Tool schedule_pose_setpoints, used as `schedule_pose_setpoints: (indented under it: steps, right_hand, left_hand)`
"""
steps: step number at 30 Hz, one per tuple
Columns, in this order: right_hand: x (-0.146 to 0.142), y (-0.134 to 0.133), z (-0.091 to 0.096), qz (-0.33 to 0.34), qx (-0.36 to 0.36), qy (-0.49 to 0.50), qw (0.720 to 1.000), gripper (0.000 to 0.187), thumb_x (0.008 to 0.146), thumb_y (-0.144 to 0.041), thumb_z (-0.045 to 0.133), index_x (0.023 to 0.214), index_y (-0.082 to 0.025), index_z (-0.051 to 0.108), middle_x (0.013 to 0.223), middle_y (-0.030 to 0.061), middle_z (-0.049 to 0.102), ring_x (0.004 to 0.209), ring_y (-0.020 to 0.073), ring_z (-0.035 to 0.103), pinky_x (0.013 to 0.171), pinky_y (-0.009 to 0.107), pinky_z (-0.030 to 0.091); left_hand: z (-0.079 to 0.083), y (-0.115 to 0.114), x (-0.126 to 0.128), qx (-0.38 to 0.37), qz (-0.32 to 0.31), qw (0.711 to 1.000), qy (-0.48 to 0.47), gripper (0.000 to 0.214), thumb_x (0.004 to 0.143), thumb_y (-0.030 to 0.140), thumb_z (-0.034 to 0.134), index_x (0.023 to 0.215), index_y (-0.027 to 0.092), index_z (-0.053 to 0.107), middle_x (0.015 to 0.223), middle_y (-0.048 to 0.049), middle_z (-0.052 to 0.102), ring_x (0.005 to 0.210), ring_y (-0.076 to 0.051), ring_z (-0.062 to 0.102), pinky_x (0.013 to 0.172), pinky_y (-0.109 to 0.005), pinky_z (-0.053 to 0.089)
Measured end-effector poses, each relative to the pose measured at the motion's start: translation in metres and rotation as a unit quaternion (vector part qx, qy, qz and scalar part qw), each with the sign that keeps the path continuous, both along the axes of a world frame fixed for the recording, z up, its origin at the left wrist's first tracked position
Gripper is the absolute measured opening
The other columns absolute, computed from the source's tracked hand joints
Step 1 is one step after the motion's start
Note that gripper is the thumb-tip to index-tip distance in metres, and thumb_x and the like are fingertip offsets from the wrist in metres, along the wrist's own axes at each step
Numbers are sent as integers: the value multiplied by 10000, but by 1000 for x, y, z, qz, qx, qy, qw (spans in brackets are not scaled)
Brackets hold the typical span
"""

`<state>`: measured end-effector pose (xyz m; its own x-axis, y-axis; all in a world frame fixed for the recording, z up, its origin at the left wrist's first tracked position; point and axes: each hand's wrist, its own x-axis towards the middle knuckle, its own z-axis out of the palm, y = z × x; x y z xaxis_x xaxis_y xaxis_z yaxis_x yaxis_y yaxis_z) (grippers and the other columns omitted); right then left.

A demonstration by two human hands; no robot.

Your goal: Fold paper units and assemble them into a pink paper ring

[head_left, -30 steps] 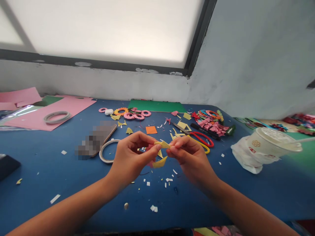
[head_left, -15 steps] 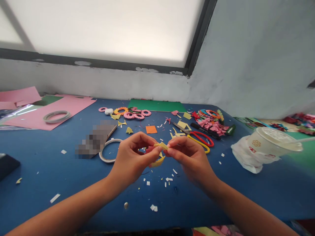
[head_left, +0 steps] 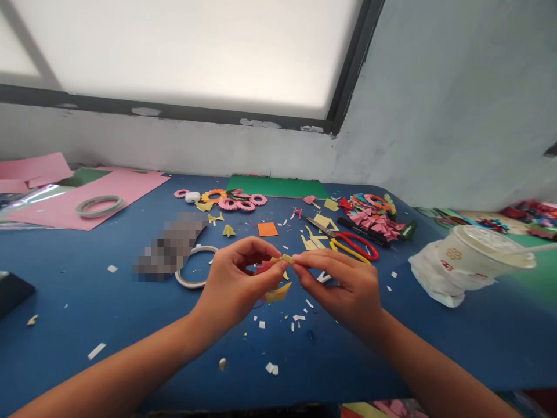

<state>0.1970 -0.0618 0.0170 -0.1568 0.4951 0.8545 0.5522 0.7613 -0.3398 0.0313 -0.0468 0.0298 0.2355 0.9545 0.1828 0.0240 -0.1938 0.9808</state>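
Both hands meet at a small folded yellow paper [head_left: 287,259], held above the blue table [head_left: 130,313] near the middle of the view. Left hand [head_left: 237,276] pinches its left part between thumb and fingers; right hand [head_left: 346,281] has its thumb and forefinger tips together at the right end. The paper's long axis runs crosswise, from one hand to the other, its right end dipping slightly and pointing toward the right fingertips. How it is folded is too small to tell.

Just below is a yellow folded piece [head_left: 277,292], lengthwise left to right, its sharp tip angled up to the right. Reddish-pink paper [head_left: 263,267] shows beside the left fingers. Beyond the hands lie an orange square [head_left: 267,229] and scissors [head_left: 354,239], blades pointing away to the left. A white tape ring [head_left: 179,273] sits partly behind the left hand. Farther out, a lidded cup [head_left: 472,252] stands at right, its straw pointing rightward.
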Motion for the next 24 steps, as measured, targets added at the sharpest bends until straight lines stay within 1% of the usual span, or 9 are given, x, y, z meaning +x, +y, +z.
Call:
schedule_pose_setpoints:
  steps: [3, 7, 13, 15, 17, 21, 24]
  right_hand:
    - [0, -1, -1, -6, 14, 8, 1000, 191, 753, -118, 619, 863, -263, 677, 756, 1, 712, 642, 152, 672, 615, 267, 582]
    - [0, -2, -1, -12, 31, 14, 999, 201, 748, -110, 629, 863, -268, 674, 760, -6, 714, 630, 144, 670, 610, 256, 583]
    - [3, 1, -2, -21, 73, -30, 997, 219, 745, -107, 635, 904, -253, 674, 781, 6, 718, 641, 144, 674, 619, 244, 583]
    - [3, 1, -3, -22, 64, -24, 997, 211, 760, -119, 621, 903, -265, 673, 781, -2, 717, 645, 145, 673, 623, 254, 582]
    - [2, 1, -3, -18, 39, -5, 999, 184, 775, -131, 607, 878, -268, 675, 771, -7, 714, 649, 146, 671, 629, 260, 579]
    - [0, -1, -2, 1, -14, 28, 1000, 136, 793, -150, 592, 828, -252, 675, 757, -2, 708, 656, 148, 664, 636, 270, 568]
    - [-1, -2, -1, -2, -25, 37, 999, 129, 794, -145, 592, 804, -250, 666, 736, -8, 700, 641, 141, 652, 619, 262, 557]
  left_hand:
    - [1, -1, 0, -5, 0, 1000, 7, 163, 676, 274, 706, 733, 165, 599, 620, 25, 592, 494, -92, 570, 376, -148, 499]
    - [2, -1, 1, 3, -8, 1000, -4, 162, 668, 267, 714, 725, 161, 605, 598, 31, 583, 480, -93, 574, 388, -159, 519]
    - [3, -1, 1, -9, -12, 1000, -15, 154, 669, 253, 718, 729, 157, 613, 567, 35, 572, 472, -100, 583, 376, -161, 515]
    - [4, -1, 1, -14, -23, 999, -19, 157, 674, 261, 718, 737, 160, 616, 568, 35, 575, 467, -105, 588, 367, -168, 515]
    - [4, -1, 1, -16, -29, 999, -21, 160, 678, 269, 719, 738, 161, 618, 565, 35, 576, 458, -105, 587, 358, -166, 509]
    - [3, 0, 1, -14, -21, 999, -22, 170, 674, 280, 726, 736, 162, 620, 559, 38, 569, 454, -98, 583, 362, -155, 505]
    - [3, 0, 2, -10, -20, 999, -25, 171, 669, 279, 731, 721, 163, 616, 555, 42, 562, 445, -95, 574, 361, -166, 512]
